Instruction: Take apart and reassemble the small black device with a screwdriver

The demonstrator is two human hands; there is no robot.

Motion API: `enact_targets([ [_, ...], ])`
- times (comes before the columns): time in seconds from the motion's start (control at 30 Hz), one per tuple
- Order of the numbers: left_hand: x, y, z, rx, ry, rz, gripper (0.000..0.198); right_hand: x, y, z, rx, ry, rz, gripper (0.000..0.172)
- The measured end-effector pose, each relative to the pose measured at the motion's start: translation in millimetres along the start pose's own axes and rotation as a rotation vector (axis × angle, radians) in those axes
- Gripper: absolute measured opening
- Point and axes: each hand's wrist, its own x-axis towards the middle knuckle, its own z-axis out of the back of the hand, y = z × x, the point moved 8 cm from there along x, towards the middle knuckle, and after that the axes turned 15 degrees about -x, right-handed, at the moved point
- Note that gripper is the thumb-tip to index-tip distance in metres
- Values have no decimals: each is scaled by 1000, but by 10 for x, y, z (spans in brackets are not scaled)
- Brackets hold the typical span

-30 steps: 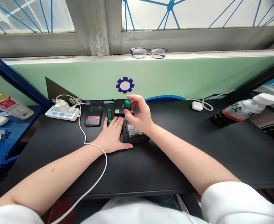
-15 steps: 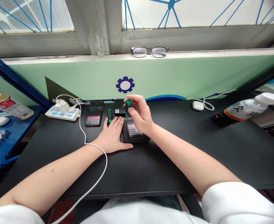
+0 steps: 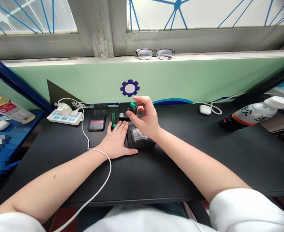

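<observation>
My right hand (image 3: 147, 118) holds a green-and-black screwdriver (image 3: 133, 106) by its handle, between thumb and fingers. Its shaft is mostly hidden. Below it on the desk lies a black box-like device (image 3: 144, 143) with a white printed label facing up; my right hand covers part of it. Palm down, my left hand (image 3: 114, 139) rests with fingers spread at the device's left side, the thumb along its near edge. Just beyond those fingertips is a second green screwdriver (image 3: 113, 119). A black item with a small white label (image 3: 124, 115) sits behind the device.
A phone (image 3: 97, 118) and a white power strip (image 3: 64, 116) lie to the left. The white cable (image 3: 110, 167) runs over my left wrist. At right are a white earbud case (image 3: 205, 109) and a tilted bottle (image 3: 253, 112). Glasses (image 3: 155, 54) rest on the ledge.
The fingers of my right hand have opened slightly and shifted around the screwdriver's handle, which now leans a little differently. My left hand and the device have stayed put.
</observation>
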Motion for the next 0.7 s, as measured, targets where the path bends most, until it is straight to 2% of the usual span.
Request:
enact_targets([
  [0.2, 1, 33, -27, 0, 16, 8, 129, 12, 1, 41, 18, -35, -10, 35],
  [0.37, -21, 37, 14, -36, -66, -50, 134, 42, -15, 106, -27, -101, -30, 34],
  [0.43, -46, 4, 48, -55, -96, -93, 124, 49, -47, 122, -26, -126, -59, 35],
  [0.6, -105, -84, 128, -83, -145, -151, 77, 48, -114, 149, 23, -186, -121, 38],
  [0.7, -110, -122, 136, -73, -131, -158, 70, 47, -120, 153, 42, -194, -134, 39],
])
